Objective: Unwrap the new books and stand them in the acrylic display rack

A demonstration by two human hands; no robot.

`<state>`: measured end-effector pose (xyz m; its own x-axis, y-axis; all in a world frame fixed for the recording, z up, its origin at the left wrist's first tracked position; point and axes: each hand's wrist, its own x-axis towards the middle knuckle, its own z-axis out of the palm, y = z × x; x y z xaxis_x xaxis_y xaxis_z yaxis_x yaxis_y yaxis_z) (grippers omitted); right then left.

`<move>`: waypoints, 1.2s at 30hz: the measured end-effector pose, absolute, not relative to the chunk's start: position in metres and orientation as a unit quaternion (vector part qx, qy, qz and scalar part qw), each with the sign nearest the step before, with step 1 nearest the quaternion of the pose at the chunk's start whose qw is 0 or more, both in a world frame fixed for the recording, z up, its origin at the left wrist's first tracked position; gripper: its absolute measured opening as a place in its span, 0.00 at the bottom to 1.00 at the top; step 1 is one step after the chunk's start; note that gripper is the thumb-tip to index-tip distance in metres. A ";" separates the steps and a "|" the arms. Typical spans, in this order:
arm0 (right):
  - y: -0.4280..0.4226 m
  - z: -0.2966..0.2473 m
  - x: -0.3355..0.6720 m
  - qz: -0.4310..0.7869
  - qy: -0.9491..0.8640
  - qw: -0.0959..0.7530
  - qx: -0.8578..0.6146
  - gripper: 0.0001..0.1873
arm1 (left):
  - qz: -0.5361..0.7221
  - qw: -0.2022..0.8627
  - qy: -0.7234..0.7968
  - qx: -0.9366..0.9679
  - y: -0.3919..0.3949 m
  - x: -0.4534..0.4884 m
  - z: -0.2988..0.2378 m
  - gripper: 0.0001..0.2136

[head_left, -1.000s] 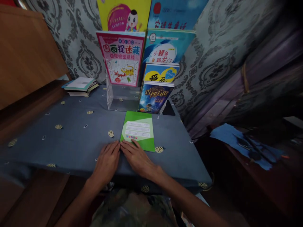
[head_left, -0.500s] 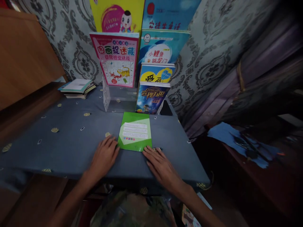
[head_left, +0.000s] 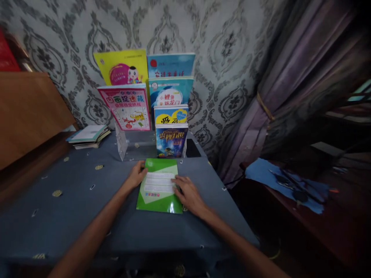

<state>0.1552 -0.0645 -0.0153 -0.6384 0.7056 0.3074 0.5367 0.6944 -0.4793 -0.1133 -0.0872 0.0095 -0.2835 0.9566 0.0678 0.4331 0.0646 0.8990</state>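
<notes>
A green book (head_left: 162,202) with a pale panel of print lies flat on the cloth-covered table, its far edge close to the display stand. My left hand (head_left: 136,175) is at its upper left edge, fingers bent around that edge with the thumb side over the cover. On the right side, my right hand (head_left: 189,193) rests with fingers apart, the tips touching the cover near the printed lines. Just beyond stands a clear stand (head_left: 139,144) holding a pink book (head_left: 129,110) and a dark blue book (head_left: 171,142), with several more behind.
A stack of books (head_left: 89,136) sits at the table's back left, beside a brown wooden panel (head_left: 31,116). A dark flat object (head_left: 193,148) lies right of the stand. Off to the right, a blue cloth (head_left: 261,172) with items covers part of a dark red surface.
Both hands have moved forward from the near corners of the green book to its sides. The left fingers have bent around the edge. The view has tilted up.
</notes>
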 end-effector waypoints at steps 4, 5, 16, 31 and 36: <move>-0.068 -0.031 0.158 0.211 -0.861 0.318 -0.336 0.18 | 0.484 0.443 0.665 0.357 -0.091 -0.116 0.014 0.21; -0.069 -0.034 0.161 0.231 -0.850 0.336 -0.334 0.19 | 0.474 0.474 0.656 0.347 -0.094 -0.116 0.015 0.20; -0.031 0.055 0.177 0.532 -0.681 0.372 -0.338 0.21 | 0.526 0.452 0.455 0.559 -0.121 -0.101 0.118 0.20; -0.073 -0.003 0.202 0.283 -0.860 0.311 -0.290 0.16 | 0.251 0.244 0.524 0.777 -0.185 -0.142 0.015 0.18; -0.080 -0.004 0.188 0.243 -0.857 0.294 -0.346 0.17 | 0.229 0.176 0.596 0.750 -0.171 -0.116 0.012 0.20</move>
